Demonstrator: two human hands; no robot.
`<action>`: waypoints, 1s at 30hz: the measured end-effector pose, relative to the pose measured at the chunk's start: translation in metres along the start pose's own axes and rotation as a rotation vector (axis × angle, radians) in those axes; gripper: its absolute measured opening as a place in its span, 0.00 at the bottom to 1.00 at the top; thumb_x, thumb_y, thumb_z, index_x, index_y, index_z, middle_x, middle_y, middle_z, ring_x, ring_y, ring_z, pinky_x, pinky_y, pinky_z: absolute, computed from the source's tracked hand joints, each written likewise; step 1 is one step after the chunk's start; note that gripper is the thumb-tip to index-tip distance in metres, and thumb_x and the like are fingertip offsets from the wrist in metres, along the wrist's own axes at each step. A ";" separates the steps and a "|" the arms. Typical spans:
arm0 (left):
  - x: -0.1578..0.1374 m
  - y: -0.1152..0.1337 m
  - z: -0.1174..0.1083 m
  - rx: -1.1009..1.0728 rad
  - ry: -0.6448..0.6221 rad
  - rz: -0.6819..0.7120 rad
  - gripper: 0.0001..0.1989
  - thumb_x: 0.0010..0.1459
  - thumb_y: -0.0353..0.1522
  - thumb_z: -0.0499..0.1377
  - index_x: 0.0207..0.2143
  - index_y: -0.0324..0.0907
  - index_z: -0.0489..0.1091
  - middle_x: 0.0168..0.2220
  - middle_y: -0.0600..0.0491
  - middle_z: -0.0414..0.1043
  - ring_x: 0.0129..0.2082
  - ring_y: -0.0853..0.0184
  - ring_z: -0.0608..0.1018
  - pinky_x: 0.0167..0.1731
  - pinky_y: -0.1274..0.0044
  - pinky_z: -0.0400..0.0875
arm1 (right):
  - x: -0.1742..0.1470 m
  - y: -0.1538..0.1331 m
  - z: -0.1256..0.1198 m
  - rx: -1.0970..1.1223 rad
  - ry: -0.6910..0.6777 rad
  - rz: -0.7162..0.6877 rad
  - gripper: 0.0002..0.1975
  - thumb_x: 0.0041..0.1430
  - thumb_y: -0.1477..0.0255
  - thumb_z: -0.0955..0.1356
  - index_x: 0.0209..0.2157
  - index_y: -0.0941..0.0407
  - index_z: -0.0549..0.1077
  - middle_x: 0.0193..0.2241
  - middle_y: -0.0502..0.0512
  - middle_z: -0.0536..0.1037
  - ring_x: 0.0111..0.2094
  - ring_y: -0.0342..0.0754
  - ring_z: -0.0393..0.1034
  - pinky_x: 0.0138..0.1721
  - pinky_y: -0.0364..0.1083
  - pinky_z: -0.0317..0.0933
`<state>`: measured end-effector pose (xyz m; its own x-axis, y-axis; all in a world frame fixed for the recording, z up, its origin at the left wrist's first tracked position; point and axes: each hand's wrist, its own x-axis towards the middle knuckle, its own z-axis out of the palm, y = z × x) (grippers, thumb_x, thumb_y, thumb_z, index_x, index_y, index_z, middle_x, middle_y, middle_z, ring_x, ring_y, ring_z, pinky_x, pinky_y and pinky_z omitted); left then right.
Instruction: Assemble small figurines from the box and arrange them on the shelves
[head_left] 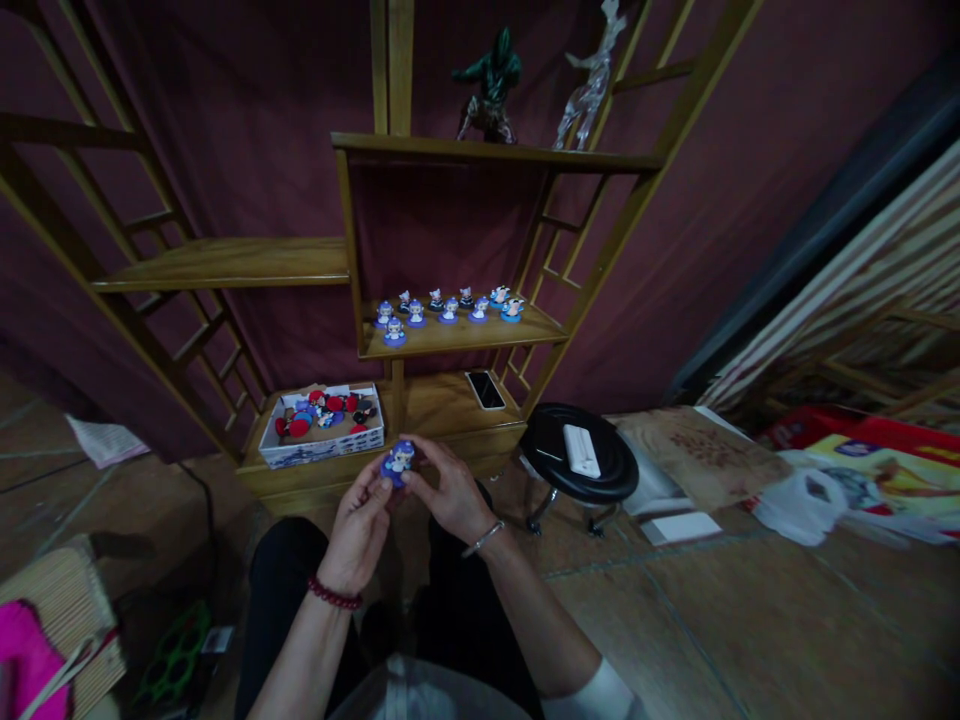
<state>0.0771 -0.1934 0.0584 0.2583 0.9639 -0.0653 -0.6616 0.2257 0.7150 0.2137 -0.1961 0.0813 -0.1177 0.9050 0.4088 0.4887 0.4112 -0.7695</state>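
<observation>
While the left hand (361,528) and right hand (451,490) grasp the purple figurine (398,460), it seems light, stiff, perhaps slippery, best held by its base (389,474).

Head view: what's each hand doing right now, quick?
Left hand: closed, holding the purple figurine by one side.
Right hand: closed, holding the same figurine opposite.

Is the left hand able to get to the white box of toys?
Probably yes: the open-topped white box sits ahead of the left hand, and nothing seems to stand between them. That hand is busy, though, holding a purple figurine with the right hand.
</observation>
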 end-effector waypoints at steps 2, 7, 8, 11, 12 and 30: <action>0.001 0.000 0.002 0.004 0.001 -0.003 0.19 0.48 0.29 0.60 0.45 0.42 0.68 0.45 0.49 0.70 0.45 0.66 0.70 0.45 0.75 0.62 | 0.000 0.002 0.001 0.026 0.024 0.014 0.21 0.53 0.72 0.65 0.50 0.53 0.63 0.42 0.54 0.71 0.41 0.46 0.65 0.44 0.47 0.60; 0.004 -0.004 0.007 0.006 0.023 -0.005 0.18 0.46 0.30 0.62 0.43 0.42 0.69 0.45 0.50 0.69 0.44 0.65 0.71 0.44 0.74 0.64 | 0.000 0.011 0.005 0.068 0.106 0.061 0.19 0.53 0.70 0.65 0.48 0.55 0.65 0.40 0.55 0.72 0.39 0.47 0.67 0.43 0.47 0.62; 0.004 -0.005 0.007 0.004 0.022 -0.007 0.18 0.46 0.30 0.62 0.42 0.42 0.69 0.45 0.49 0.69 0.44 0.65 0.70 0.44 0.74 0.64 | 0.000 0.014 0.005 0.071 0.122 0.074 0.18 0.53 0.70 0.65 0.46 0.55 0.66 0.40 0.56 0.73 0.39 0.47 0.67 0.43 0.47 0.62; 0.007 -0.008 0.010 -0.008 0.015 -0.022 0.17 0.46 0.30 0.62 0.42 0.42 0.70 0.45 0.49 0.69 0.45 0.65 0.70 0.45 0.74 0.64 | 0.000 0.018 0.005 0.071 0.159 0.099 0.15 0.53 0.69 0.65 0.44 0.56 0.68 0.38 0.56 0.73 0.39 0.47 0.68 0.43 0.47 0.62; 0.008 -0.009 0.011 -0.011 0.012 -0.026 0.17 0.46 0.30 0.62 0.42 0.42 0.70 0.45 0.49 0.69 0.45 0.65 0.70 0.45 0.74 0.64 | 0.001 0.019 0.004 0.070 0.165 0.099 0.15 0.53 0.70 0.65 0.44 0.56 0.68 0.38 0.56 0.73 0.39 0.47 0.67 0.43 0.47 0.62; 0.042 0.001 0.054 -0.038 -0.020 -0.054 0.15 0.45 0.26 0.62 0.39 0.40 0.70 0.40 0.51 0.72 0.43 0.66 0.72 0.47 0.72 0.65 | 0.032 0.015 -0.034 0.086 0.177 0.029 0.10 0.57 0.71 0.60 0.37 0.55 0.72 0.33 0.53 0.73 0.36 0.44 0.67 0.39 0.43 0.61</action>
<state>0.1252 -0.1598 0.0943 0.3082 0.9472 -0.0888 -0.6727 0.2830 0.6837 0.2468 -0.1648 0.0996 0.0531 0.8863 0.4600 0.4132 0.3999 -0.8181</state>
